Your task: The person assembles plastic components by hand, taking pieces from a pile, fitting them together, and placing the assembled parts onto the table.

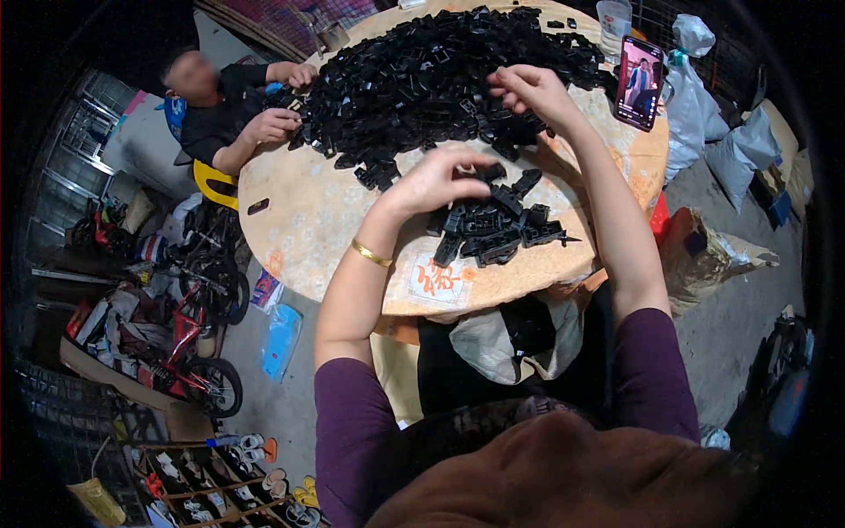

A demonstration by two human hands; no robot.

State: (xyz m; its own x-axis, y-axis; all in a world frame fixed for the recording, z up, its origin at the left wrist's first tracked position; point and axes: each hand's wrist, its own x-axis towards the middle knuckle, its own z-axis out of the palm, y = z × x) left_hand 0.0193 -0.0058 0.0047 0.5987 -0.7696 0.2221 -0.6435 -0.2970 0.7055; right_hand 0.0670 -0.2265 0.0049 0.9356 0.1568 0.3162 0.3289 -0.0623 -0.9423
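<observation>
A large heap of small black plastic parts [414,75] covers the far half of the round table. Closer to me lies a smaller pile of similar black parts [497,224], some with square openings. My left hand [440,180], with a gold bracelet on its wrist, hovers at the left edge of the small pile. Its thumb and fingers are apart, and nothing shows between them. Over the right side of the large heap is my right hand [534,92], fingers curled in toward the thumb. Whatever they may hold is hidden.
The table [317,238] has a pale patterned cover. A phone [640,84] stands at its right edge near a clear plastic cup [613,26]. Across at left, another person's hands [277,123] work at the heap. An open white sack [475,348] hangs at my lap.
</observation>
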